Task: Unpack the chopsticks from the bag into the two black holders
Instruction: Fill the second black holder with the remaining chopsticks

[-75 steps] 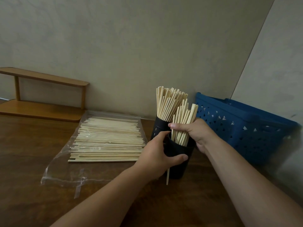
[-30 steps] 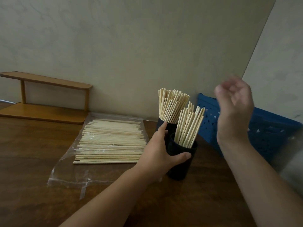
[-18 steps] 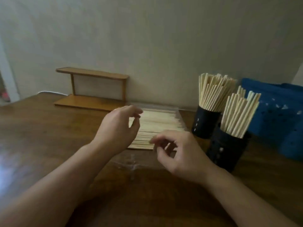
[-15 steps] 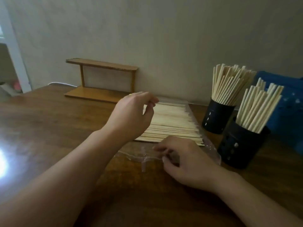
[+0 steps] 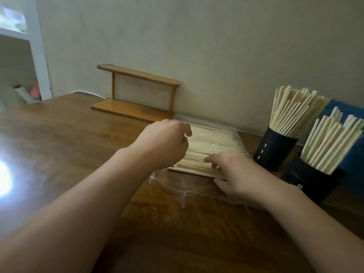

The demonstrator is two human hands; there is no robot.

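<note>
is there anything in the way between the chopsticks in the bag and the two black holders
Nothing visible stands between them. The chopstick pile lies in the clear bag, and the bare table runs from it to the far holder and near holder. Both holders already hold many chopsticks. The right hand touches the pile's near edge.

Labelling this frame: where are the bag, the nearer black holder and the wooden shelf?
bag (image 5: 167,184): head view, clear front flap.
nearer black holder (image 5: 313,184): head view, front wall.
wooden shelf (image 5: 137,75): head view, top board.
</note>
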